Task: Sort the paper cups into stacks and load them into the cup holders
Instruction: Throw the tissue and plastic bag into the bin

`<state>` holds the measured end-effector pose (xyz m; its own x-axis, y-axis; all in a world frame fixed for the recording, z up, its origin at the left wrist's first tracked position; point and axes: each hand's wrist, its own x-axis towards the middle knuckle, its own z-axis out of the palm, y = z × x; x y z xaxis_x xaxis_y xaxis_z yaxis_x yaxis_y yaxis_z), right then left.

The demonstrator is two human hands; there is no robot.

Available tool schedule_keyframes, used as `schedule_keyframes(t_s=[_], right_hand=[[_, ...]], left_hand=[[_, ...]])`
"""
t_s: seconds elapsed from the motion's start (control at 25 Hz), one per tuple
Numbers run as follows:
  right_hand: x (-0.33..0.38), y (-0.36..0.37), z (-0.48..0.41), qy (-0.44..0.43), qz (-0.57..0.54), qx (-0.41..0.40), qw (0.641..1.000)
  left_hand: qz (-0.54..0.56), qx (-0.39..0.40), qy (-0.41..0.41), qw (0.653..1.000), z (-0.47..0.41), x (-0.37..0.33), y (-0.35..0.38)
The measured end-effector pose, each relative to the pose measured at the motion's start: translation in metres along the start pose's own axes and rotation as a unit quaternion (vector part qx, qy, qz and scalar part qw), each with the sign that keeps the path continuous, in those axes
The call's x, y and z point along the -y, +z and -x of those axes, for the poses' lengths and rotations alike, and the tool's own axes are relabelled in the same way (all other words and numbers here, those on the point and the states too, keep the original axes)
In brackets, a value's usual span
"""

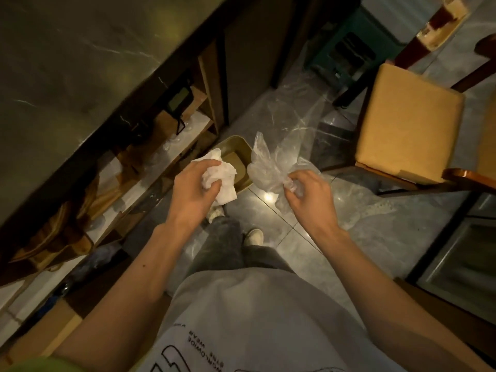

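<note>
My left hand [193, 187] grips a crumpled white paper tissue [220, 176], held just above a small olive-green bin [243, 154] on the floor. My right hand [306, 193] is closed on a clear, crinkled plastic bag [271, 157], which billows up and to the right of the bin. No paper cups or cup holders are visible in this view.
A dark marble counter [67, 76] runs along the left, with shelves [150, 178] of brown paper bags and glassware under it. A yellow-cushioned wooden chair [405, 122] stands at right. A green stool [357, 49] stands farther back. My feet rest on glossy grey floor tiles [375, 224].
</note>
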<state>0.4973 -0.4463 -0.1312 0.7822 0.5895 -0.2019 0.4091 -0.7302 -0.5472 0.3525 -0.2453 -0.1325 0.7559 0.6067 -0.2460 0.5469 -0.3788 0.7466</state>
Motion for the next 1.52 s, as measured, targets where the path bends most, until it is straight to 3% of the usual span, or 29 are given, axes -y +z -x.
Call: schedule_keyframes(t_s=[0.24, 0.68, 0.84, 1.16, 1.32, 1.52], right_hand=[[-0.016, 0.077, -0.060, 0.060, 0.001, 0.084, 0.995], [-0.129, 0.233, -0.147, 0.173, -0.051, 0.196, 0.964], [-0.148, 0.281, -0.173, 0.195, -0.067, 0.202, 0.957], [-0.178, 0.371, -0.212, 0.131, -0.019, 0.212, 0.968], [-0.191, 0.404, -0.226, 0.169, 0.011, 0.236, 0.957], [-0.199, 0.426, -0.233, 0.201, 0.015, 0.247, 0.948]], left_hand=[[-0.016, 0.028, -0.078, 0.996, -0.055, 0.062, 0.044], [0.000, 0.039, -0.268, 0.963, -0.116, 0.180, 0.183], [-0.031, 0.054, -0.262, 0.963, -0.148, 0.222, 0.212], [-0.069, 0.089, -0.227, 0.967, -0.195, 0.296, 0.269], [-0.124, 0.100, -0.214, 0.964, -0.208, 0.323, 0.291], [-0.113, 0.078, -0.238, 0.962, -0.222, 0.331, 0.317]])
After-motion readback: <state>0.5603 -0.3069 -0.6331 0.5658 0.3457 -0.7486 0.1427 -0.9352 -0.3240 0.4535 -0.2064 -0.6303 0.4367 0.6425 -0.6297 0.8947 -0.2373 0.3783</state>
